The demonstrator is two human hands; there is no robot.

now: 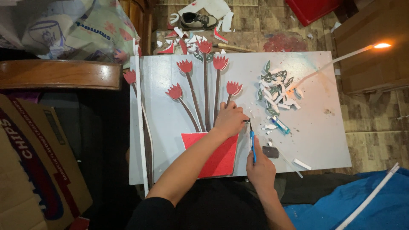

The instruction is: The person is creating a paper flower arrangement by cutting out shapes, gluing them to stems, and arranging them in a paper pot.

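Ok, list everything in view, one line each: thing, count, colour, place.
board: one, pale grey, centre
flowers: seven, red on brown stems, board's left half
pot cutout: one, red, board's near edge
leaf and scrap pile: many, green and white, board's right
glue tube: one, blue-white, beside the pile
shoe: one, grey, floor beyond the board
cardboard box: one, brown, near left
left hand: pressing a stem
right hand: holding the blue cutter

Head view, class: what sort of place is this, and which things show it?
Probably a home craft corner: a board of paper flowers, cut scraps and a shoe on the tiled floor.
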